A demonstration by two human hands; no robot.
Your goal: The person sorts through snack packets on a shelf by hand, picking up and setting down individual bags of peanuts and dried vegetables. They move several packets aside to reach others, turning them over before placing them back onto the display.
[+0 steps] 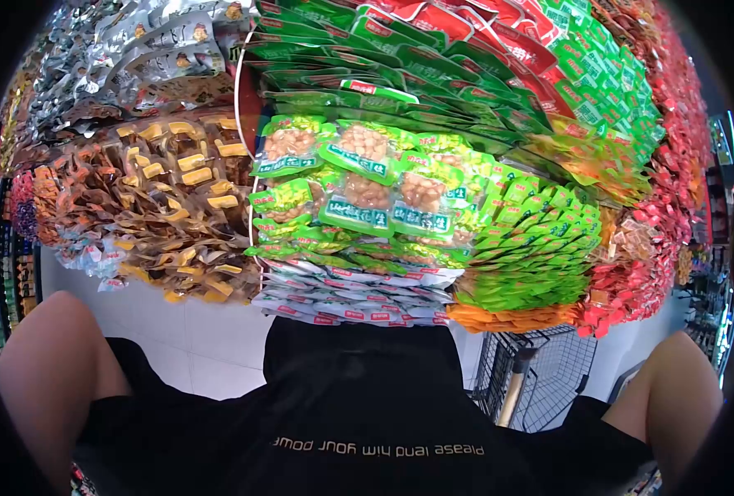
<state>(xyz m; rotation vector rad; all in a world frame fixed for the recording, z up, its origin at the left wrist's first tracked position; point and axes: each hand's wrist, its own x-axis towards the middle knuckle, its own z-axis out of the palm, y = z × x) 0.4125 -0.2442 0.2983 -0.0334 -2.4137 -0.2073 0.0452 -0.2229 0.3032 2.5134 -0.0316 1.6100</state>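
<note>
Neither of my hands shows; only my bare left arm (57, 364) and bare right arm (673, 397) come out of black sleeves at the two sides. In front of my body, green and clear packets of peanuts (365, 194) lie in a heap at the middle of a snack display. White packets (358, 293) form a stack just below them. To their right are rows of small bright-green packets (540, 231). Dark green packets (383, 54) stand in rows behind the peanuts. What my hands hold or touch, if anything, is hidden.
Brown snack packets with yellow labels (185, 174) and silver packets (160, 50) fill the left. Red packets (631, 273) and orange packets (511, 317) lie at the right. A black wire shopping cart (561, 364) stands by my right side. Pale floor tiles (210, 339) show below the display.
</note>
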